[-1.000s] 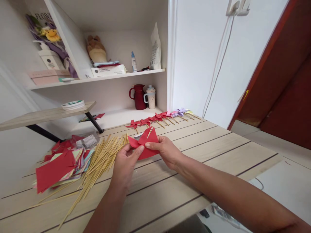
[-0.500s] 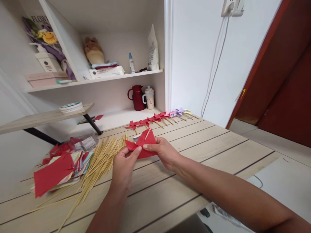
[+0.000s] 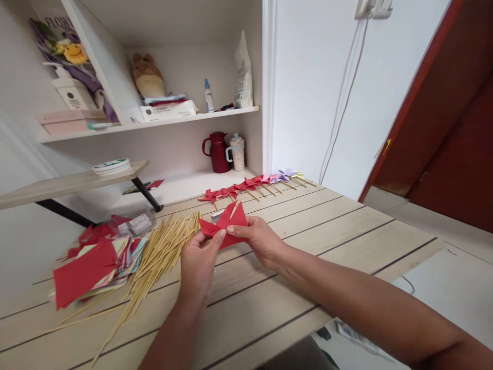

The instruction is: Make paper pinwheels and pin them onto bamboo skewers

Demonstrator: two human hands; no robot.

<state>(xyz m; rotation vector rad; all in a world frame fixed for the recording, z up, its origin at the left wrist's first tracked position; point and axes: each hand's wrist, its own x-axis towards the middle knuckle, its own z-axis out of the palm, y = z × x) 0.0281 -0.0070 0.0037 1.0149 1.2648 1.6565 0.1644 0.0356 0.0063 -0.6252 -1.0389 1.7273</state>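
Both of my hands hold one red paper piece (image 3: pixel 227 226) with cut, pointed flaps, just above the wooden table (image 3: pixel 327 226). My left hand (image 3: pixel 198 262) pinches its lower left side with thumb and fingers. My right hand (image 3: pixel 260 240) grips its right side, thumb pressed onto the middle. Left of my hands lies a loose heap of bamboo sticks (image 3: pixel 154 262). Further left sits a stack of coloured paper squares (image 3: pixel 96 262) with red sheets on top.
A row of finished paper pinwheels on sticks (image 3: pixel 250 186), red then pink and purple, lies along the table's far edge. Behind stand a dark red jug (image 3: pixel 217 152) and a mug (image 3: pixel 236 153) under a shelf. A tape roll (image 3: pixel 111 166) rests on a small raised board.
The red paper's flaps have been drawn closer together under my right thumb, and my hands sit slightly lower and nearer. The view has shifted a little.
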